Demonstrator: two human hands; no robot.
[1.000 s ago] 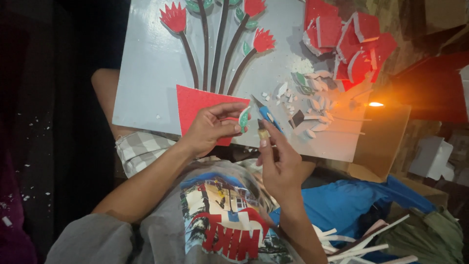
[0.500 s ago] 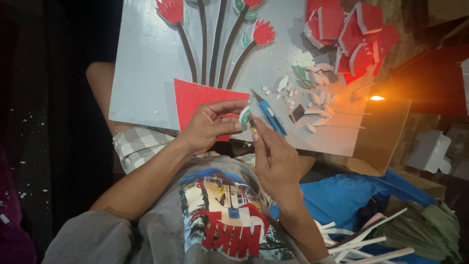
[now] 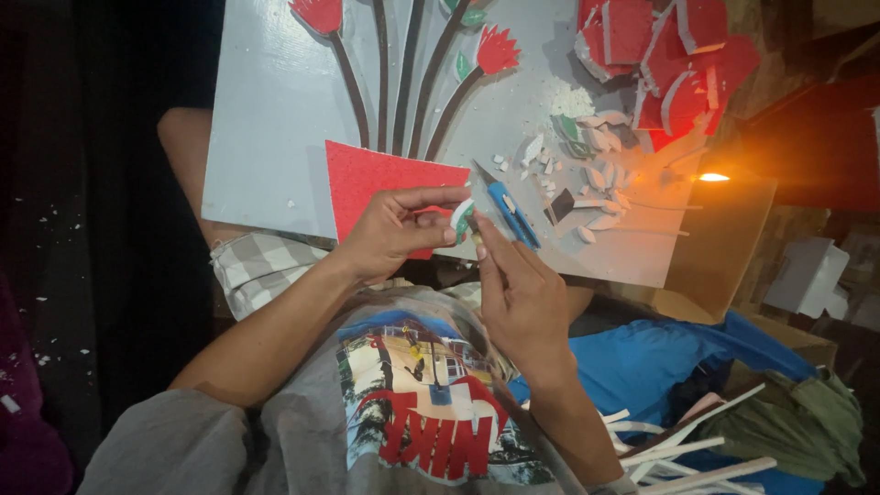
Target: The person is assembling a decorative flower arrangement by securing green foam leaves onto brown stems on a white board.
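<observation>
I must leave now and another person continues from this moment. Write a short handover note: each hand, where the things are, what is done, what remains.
Left hand: pinches a small green-and-white foam piece at the fingertips.
Right hand: holds a blue craft knife, blade end pointing up, close beside that piece.
Things: grey board on the lap; red foam sheet under the left hand; cut scraps and red foam pieces at the board's far right.
Done: red flowers with dark stems are on the board.
Left: the small piece is not yet placed on the board.

Grey board (image 3: pixel 275 119) with red foam flowers (image 3: pixel 495 48); red foam offcuts (image 3: pixel 674 55); white strips (image 3: pixel 683 454); blue cloth (image 3: pixel 642 362); cardboard box (image 3: pixel 724 247).
</observation>
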